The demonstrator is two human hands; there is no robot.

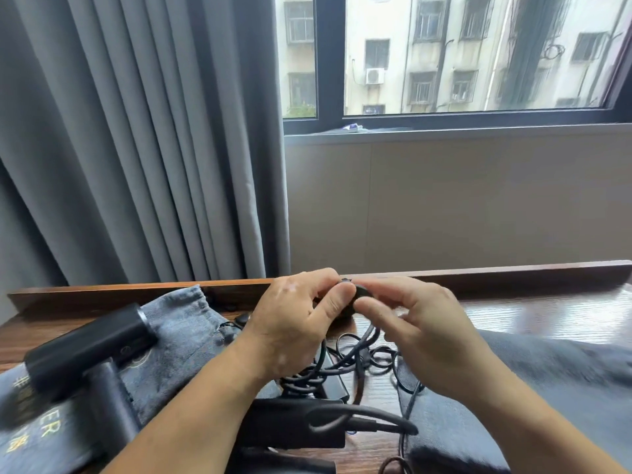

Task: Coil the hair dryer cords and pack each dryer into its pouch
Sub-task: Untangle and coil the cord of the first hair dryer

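Nearest, a black hair dryer (294, 427) lies on the wooden table (547, 313), with a stiff rubber sleeve where its cord leaves the body. A second hair dryer (89, 347) lies to the left on a blue denim pouch (184, 323), and a grey pouch (530, 381) lies slack to the right. Both dryers look hard, smooth and fairly weighty, so I'd hold them by the handle. The pouches are soft cloth that will need their mouths held open.

Between the pouches, the cord (342, 366) sprawls in loose, tangled loops. It looks thin, limp and springy, likely to slip out of a coil unless each loop is pinched as it is laid.

Just beyond, both hands are raised over the table. The left hand (294, 323) has its fingers curled and its thumb pressed on a small dark plug end (360, 291), as it appears. The right hand (420, 330) pinches the same piece from the right, and cord hangs down from it.

Farthest are a grey curtain (136, 131) and a window (472, 56).
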